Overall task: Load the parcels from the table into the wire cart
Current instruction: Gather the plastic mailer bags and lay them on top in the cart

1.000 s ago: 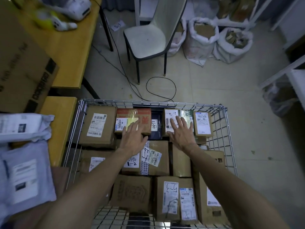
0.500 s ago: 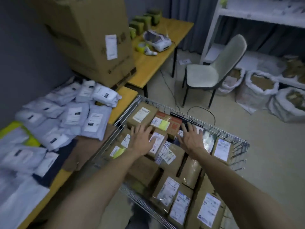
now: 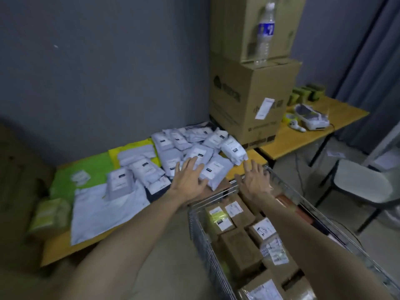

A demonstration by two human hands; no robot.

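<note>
stacked cartons (image 3: 249,100), water bottle (image 3: 265,33), chair (image 3: 363,187) beside cart (image 3: 216,197)

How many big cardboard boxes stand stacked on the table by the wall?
2. The lower box stands on the wooden table; the upper box sits on it. Others above the picture's edge may be hidden.

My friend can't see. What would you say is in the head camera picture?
Two open hands stretch out: the left hand over grey parcels piled on the table, the right hand over the rim of the cart. Brown boxes lie in it.
</note>
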